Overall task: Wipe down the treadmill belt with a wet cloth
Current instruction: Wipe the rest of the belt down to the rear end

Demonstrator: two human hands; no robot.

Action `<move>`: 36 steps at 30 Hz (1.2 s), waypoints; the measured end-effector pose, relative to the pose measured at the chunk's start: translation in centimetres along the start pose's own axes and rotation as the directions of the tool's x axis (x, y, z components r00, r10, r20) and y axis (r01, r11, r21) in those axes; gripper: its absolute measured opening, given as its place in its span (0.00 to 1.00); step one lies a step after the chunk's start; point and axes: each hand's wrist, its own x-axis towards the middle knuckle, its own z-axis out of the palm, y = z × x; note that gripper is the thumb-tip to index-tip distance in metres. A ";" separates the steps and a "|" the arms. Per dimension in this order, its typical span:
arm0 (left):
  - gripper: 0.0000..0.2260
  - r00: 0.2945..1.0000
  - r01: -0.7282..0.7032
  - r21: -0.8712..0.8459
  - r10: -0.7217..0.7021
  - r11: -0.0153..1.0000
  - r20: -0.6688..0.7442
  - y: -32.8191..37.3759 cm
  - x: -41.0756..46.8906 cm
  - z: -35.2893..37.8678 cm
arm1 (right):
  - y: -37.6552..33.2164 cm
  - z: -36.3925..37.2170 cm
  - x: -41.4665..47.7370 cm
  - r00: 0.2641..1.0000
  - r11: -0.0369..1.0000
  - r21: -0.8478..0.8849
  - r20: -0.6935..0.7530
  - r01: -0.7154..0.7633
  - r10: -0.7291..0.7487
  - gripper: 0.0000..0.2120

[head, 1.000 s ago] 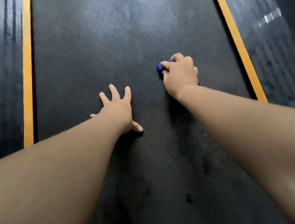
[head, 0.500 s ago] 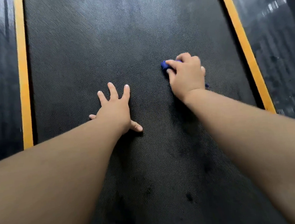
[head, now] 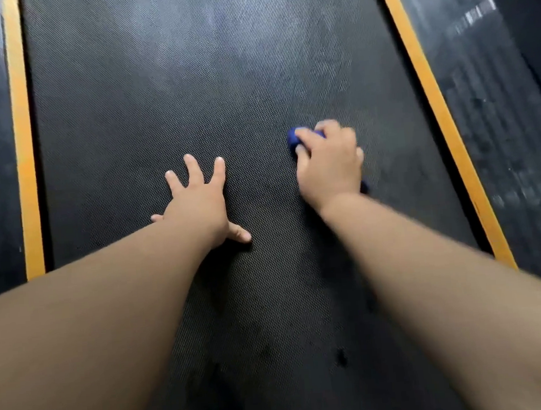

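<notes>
L hand [head: 198,204] lies flat on the treadmill belt [head: 188,82], fingers [head: 193,167] straight and spread, thumb out to the side, holding nothing. R hand [head: 329,161] sits to its right on the belt, fingers curled over a blue cloth [head: 293,138] and pressing it down; only a bit of cloth shows past the fingertips, w/ a dark scrap by the wrist, prob. the same cloth. Orange strips [head: 25,159] edge the belt on both sides. Dark spots [head: 341,357] mark the near belt.
</notes>
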 end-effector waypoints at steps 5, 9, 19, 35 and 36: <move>0.63 1.000 -0.003 -0.017 0.003 1.000 -0.001 0.0 -0.1 -0.1 | 2.0 -1.1 -8.5 0.974 0.973 0.050 0.027 0.225 -0.227 0.13; 0.63 1.000 -0.010 -0.001 0.010 1.000 -0.018 -0.2 0.1 0.0 | 2.3 -1.4 -1.3 0.973 0.971 -0.070 0.022 0.230 -0.229 0.10; 0.63 1.000 -0.009 -0.029 0.009 1.000 0.004 0.0 -0.4 -0.2 | 3.7 -2.1 -8.4 0.984 0.983 -0.037 0.033 0.177 -0.176 0.12; 0.64 0.998 -0.050 -0.003 0.050 0.999 -0.046 -0.6 0.5 0.5 | 2.7 -1.8 -5.5 0.962 0.960 -0.066 0.021 0.271 -0.271 0.10; 0.64 0.997 -0.051 0.002 0.051 0.999 -0.050 -0.7 0.5 0.6 | 2.4 -1.6 -3.4 0.973 0.969 -0.089 0.003 0.231 -0.232 0.10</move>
